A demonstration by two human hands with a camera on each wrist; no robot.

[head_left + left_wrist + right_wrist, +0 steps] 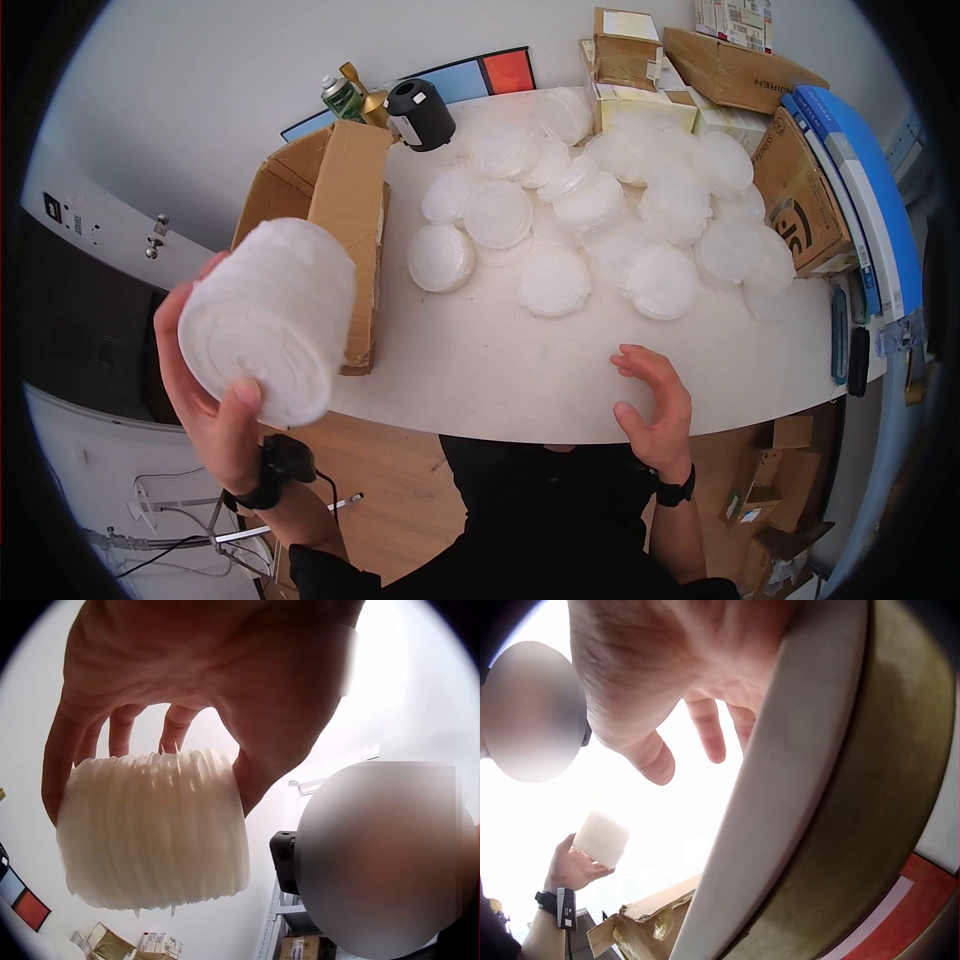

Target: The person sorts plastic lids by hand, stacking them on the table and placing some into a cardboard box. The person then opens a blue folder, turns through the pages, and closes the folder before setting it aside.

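Note:
A thick stack of round, whitish translucent plastic lids (265, 320) is held up by my left hand (222, 435), left of the table and in front of the cardboard box (345, 200). The thumb presses one end of the stack, with the fingers round its far side. In the left wrist view, the ridged rims of the lids (154, 832) show packed together between thumb and fingers. My right hand (660, 410) is over the table's front edge, fingers loosely bent and holding nothing. Many similar loose lids (555, 280) lie in overlapping piles beyond it.
The white table (460, 350) has a curved front edge. A black canister (420, 115) and a green spray can (342, 98) stand behind the open box. Cartons (627, 50) are stacked at the back right, and blue binders (850, 190) stand along the right side.

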